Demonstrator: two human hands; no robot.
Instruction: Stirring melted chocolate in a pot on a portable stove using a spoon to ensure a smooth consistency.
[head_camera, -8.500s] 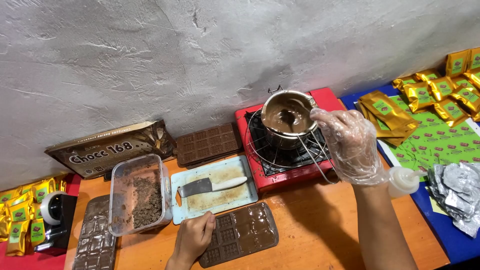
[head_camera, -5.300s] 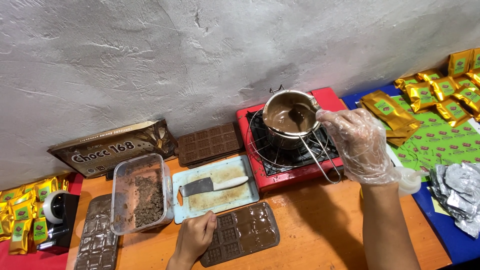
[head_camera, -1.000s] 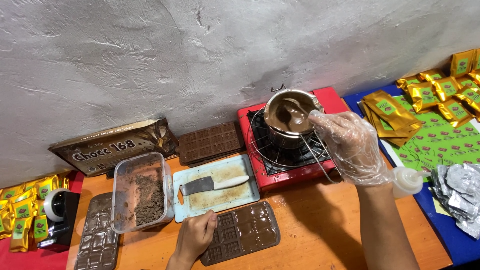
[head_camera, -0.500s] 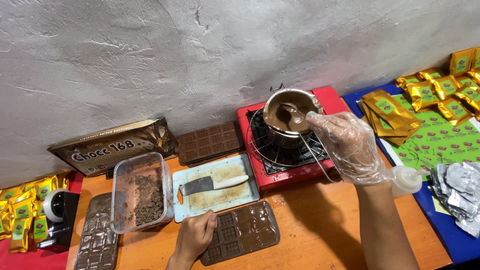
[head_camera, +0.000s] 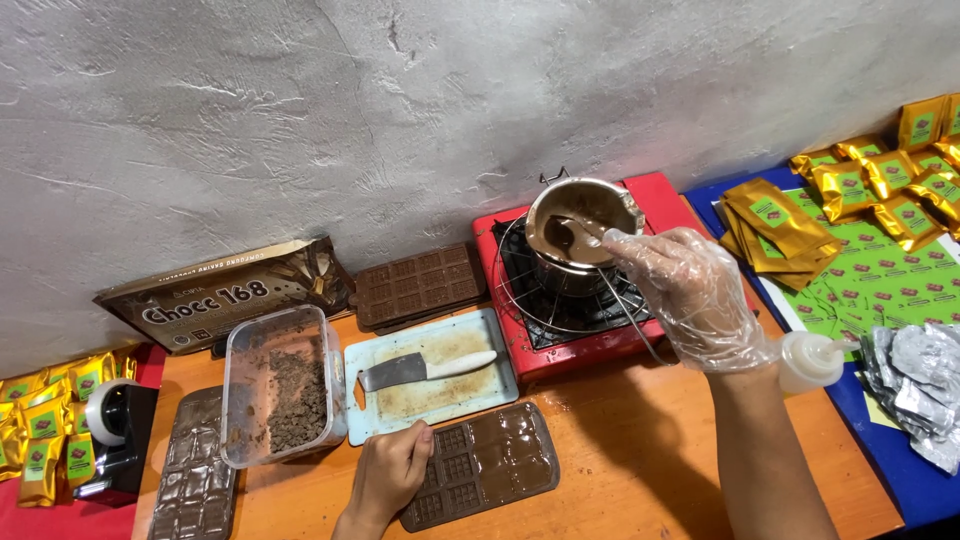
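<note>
My right hand (head_camera: 692, 296), in a clear plastic glove, holds a spoon (head_camera: 572, 233) dipped into melted chocolate in a small metal pot (head_camera: 583, 224). The pot stands on a red portable stove (head_camera: 580, 330). My bare left hand (head_camera: 388, 477) rests on the left end of a brown chocolate mould (head_camera: 482, 478) lying on the orange table (head_camera: 620, 440). Behind the mould is a pale cutting board (head_camera: 430, 385) with a white-handled knife (head_camera: 424, 368) on it.
A clear tub of chopped chocolate (head_camera: 280, 398) stands left of the board, another mould (head_camera: 193, 490) beside it. A chocolate slab (head_camera: 418, 287) and a dark packet (head_camera: 225, 296) lean at the wall. Gold pouches (head_camera: 778, 222), foil wrappers (head_camera: 920, 385) and a squeeze bottle (head_camera: 810, 360) lie at right.
My right hand has shifted slightly around the pot with the spoon, stirring the chocolate. My left hand has stayed on the mould.
</note>
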